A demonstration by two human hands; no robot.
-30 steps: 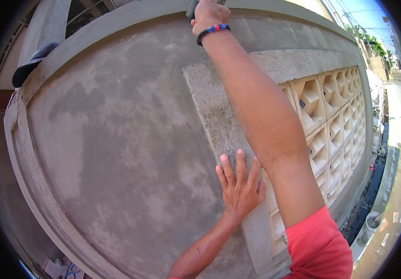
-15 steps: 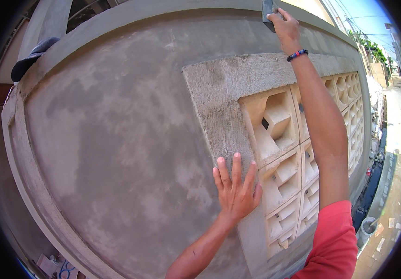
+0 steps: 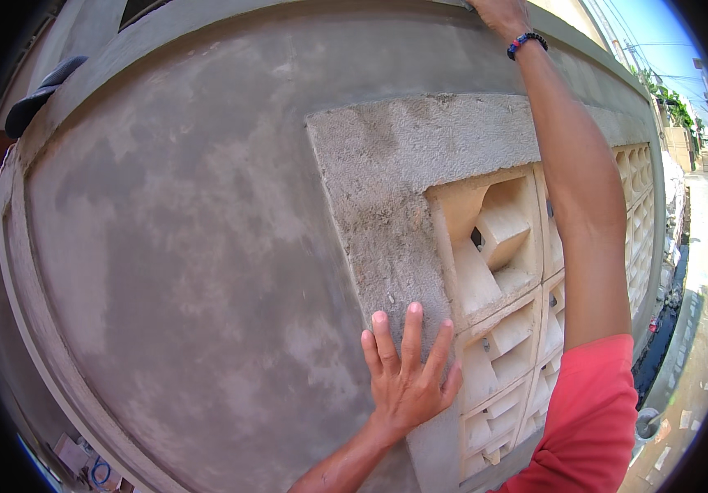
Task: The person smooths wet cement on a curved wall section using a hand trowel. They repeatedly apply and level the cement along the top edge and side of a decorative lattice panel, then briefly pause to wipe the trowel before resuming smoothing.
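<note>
My left hand (image 3: 407, 380) lies flat with spread fingers against the rough plaster border (image 3: 387, 246) beside the breeze-block panel. At the upper edge of the view, my right hand (image 3: 503, 15) is raised to the coping of the grey plastered wall (image 3: 206, 246). It is cut off there, with its fingers closed round a flat grey plastering trowel (image 3: 457, 3), of which only a sliver shows. Cream breeze blocks (image 3: 498, 234) with slanted openings stand right of my left hand, partly behind my right arm.
A dark cap-like item (image 3: 37, 103) rests on the wall's upper left corner. To the right run a narrow gutter (image 3: 664, 329) and a sunlit lane (image 3: 703, 271). A grey bucket (image 3: 647, 425) stands low beside them. A blue coiled hose (image 3: 101, 471) lies at bottom left.
My right hand and the trowel have moved up, mostly out of view. My left hand appears slightly lower on the border, still flat. The view has shifted a little.
</note>
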